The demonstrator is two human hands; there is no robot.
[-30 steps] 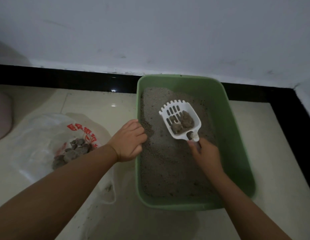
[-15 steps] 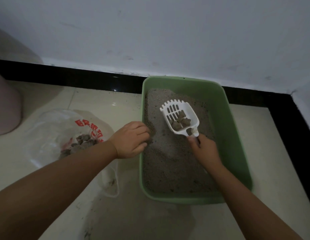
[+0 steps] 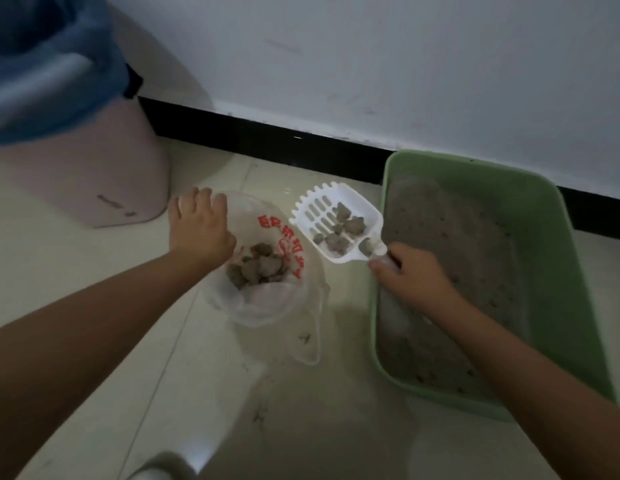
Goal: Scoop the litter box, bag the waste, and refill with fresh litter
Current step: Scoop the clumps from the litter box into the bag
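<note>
A green litter box (image 3: 564, 271) with grey litter stands on the floor at the right, against the wall. My right hand (image 3: 412, 275) grips the handle of a white slotted scoop (image 3: 336, 220) that carries several grey clumps. The scoop hangs just left of the box, over the right rim of a clear plastic bag (image 3: 267, 306) with red print. Several clumps (image 3: 260, 265) lie inside the bag. My left hand (image 3: 201, 226) holds the bag's far left rim, keeping its mouth spread.
A pink bin (image 3: 94, 168) with a blue liner stands at the back left, close to the bag. A black skirting board (image 3: 267, 140) runs along the white wall. Litter crumbs dot the pale tiles (image 3: 260, 414) in front of the bag.
My right hand lifted the loaded scoop out of the box and carried it left to the bag. My left hand left the box's rim and took the bag's edge. The view swung left.
</note>
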